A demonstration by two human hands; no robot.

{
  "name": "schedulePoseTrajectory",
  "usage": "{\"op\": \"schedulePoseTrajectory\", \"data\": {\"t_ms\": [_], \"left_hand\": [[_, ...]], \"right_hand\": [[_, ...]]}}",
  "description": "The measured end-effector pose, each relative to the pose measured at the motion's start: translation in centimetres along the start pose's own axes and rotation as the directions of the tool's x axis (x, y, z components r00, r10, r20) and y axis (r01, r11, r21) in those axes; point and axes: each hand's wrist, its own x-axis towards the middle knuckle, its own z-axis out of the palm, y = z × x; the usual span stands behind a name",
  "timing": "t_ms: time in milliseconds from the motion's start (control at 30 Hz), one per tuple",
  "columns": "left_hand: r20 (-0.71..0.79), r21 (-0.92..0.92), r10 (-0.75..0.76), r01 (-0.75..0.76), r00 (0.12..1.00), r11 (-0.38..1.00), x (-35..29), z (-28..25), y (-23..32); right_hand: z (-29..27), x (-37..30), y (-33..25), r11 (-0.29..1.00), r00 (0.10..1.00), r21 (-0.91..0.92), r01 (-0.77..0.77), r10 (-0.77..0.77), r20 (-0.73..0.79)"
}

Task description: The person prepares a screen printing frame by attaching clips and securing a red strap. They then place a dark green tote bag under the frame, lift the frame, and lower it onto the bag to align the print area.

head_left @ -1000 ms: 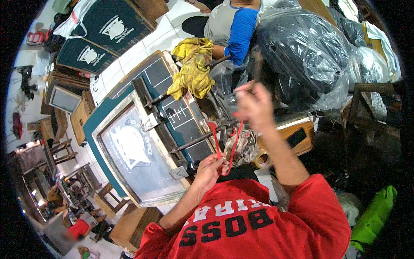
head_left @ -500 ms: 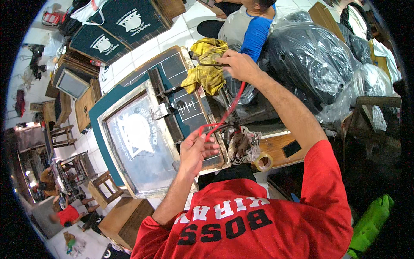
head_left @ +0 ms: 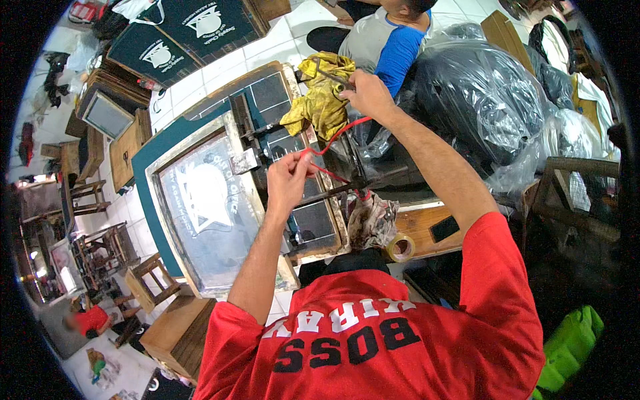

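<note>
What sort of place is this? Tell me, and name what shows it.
Most likely a small screen-printing workshop. A framed printing screen with a white design lies on the press, dark printed bags lie on the tiled floor, and a stained rag and a tape roll sit on the bench.

I note the right hand (head_left: 365, 95) has gone from raised near the head to stretched far out beside the yellow rag (head_left: 322, 100). The red cord (head_left: 331, 140), slack a second ago, now runs taut to the left hand (head_left: 288, 179), which has risen slightly over the printing frame (head_left: 200, 200).
</note>
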Motion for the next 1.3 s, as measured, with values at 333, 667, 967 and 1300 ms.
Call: {"op": "schedulePoseTrajectory", "data": {"t_ms": [333,667,967,1300], "left_hand": [[-0.279,0.322,0.393,-0.300,0.876,0.898,9.2,6.5,1.3],[-0.131,0.466,0.644,-0.526,0.754,0.711,15.8,10.9,4.8],[0.057,-0.020,0.319,-0.319,0.946,0.948,15.6,8.6,3.7],[0.104,-0.307,0.191,-0.151,0.976,0.940,16.5,8.3,3.0]], "right_hand": [[-5.2,-7.4,3.1,0.512,0.883,0.734,-0.447,0.384,0.270],[-6.9,-9.8,6.0,0.775,0.923,0.501,-0.385,0.331,0.197],[-6.6,-6.5,5.6,0.944,0.985,0.295,-0.149,0.115,0.131],[-9.4,-2.7,4.3,0.999,0.949,0.021,-0.047,0.039,0.312]]}}
